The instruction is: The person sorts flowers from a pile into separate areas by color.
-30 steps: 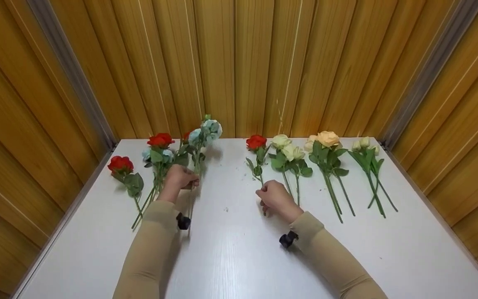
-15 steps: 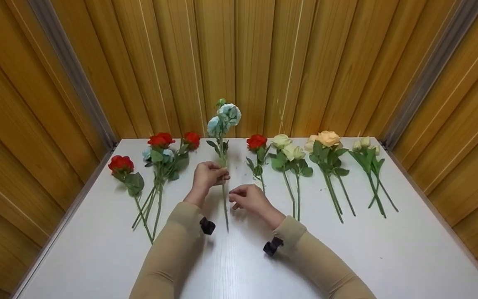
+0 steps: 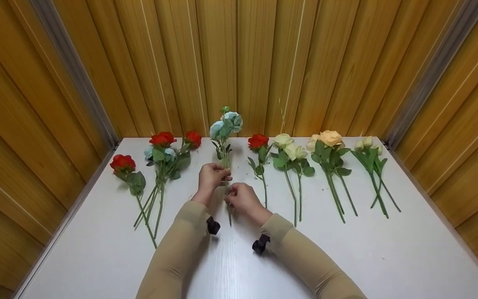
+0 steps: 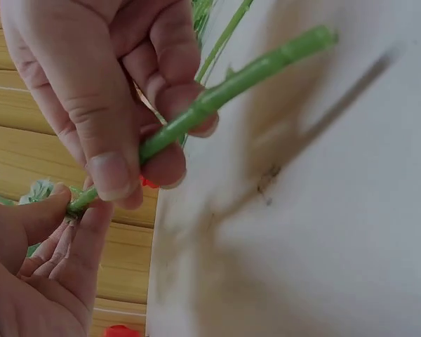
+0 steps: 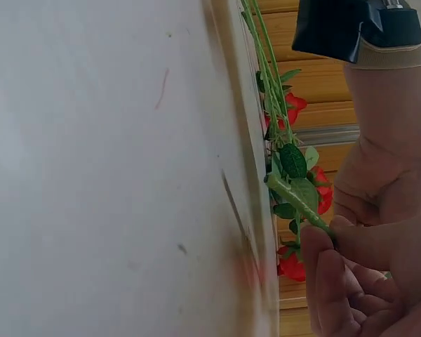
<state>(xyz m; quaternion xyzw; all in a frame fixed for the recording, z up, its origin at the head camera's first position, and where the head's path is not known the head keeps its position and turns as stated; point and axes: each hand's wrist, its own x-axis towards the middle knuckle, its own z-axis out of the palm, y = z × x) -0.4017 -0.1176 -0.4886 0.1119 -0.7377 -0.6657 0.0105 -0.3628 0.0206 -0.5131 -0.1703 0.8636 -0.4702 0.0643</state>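
A light-blue flower on a green stem is held above the table, bloom end toward the back wall. My left hand pinches its stem below the leaves. Lower on the same stem, my right hand pinches it between thumb and fingers. In the right wrist view the cut stem end sticks out past the right fingers. A single red rose lies just right of the hands.
To the left on the white table lie red roses with another light-blue flower. Rightward are pale green roses, peach roses and whitish tulips. Wood-patterned walls enclose the back and sides.
My left hand has carried the light-blue flower rightward from the left group to the middle. My right hand has left the single red rose, moved left and taken hold of the lower stem.
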